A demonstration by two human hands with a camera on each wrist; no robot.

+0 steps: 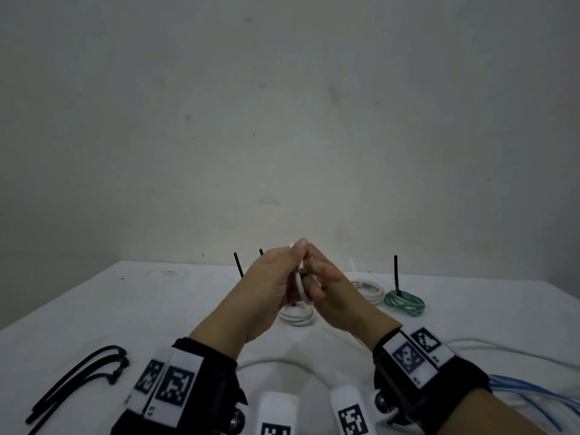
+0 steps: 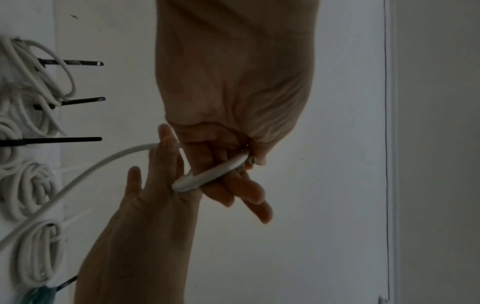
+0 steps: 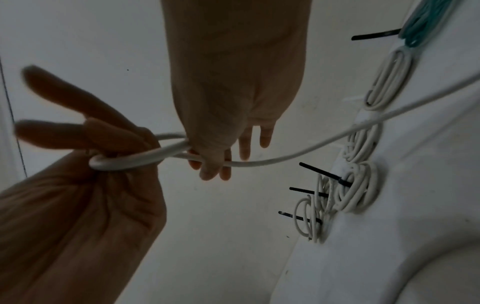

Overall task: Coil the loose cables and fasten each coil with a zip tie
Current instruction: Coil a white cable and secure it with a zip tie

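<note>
Both hands are raised together above the desk (image 1: pixel 94 309), working one white cable (image 1: pixel 300 288). Your left hand (image 1: pixel 270 287) pinches the first small loop between thumb and curled fingers. Your right hand (image 1: pixel 329 293) has the cable running through its fingers, two of them sticking out straight; it feeds the loop rather than clamps it.

The cable's free length trails down from your hands to the desk near your wrists (image 3: pixel 311 152). Only one turn looks formed, so the coil is barely started.

Risks from here:
- The loop is small and tight. The cable looks stiff enough to spring open if the left pinch relaxes while you reach for a tie.
- The trailing length passes just beside the tied white coils (image 3: pixel 358 189) and their upright black zip ties (image 3: pixel 324 174). Pulling slack in quickly could snag a tie tail or drag a finished coil out of place.
- Winding without letting the cable roll in the right fingers may build twist, giving a figure-eight instead of flat turns.
- The green coil (image 1: pixel 405 301) sits near the right; a wide sweep of the right forearm could knock it.
- Loose blue cables (image 1: pixel 527 394) lie at your right wrist and could tangle with the white slack.
- I cannot tell from these views where an unused tie lies within reach.
</note>
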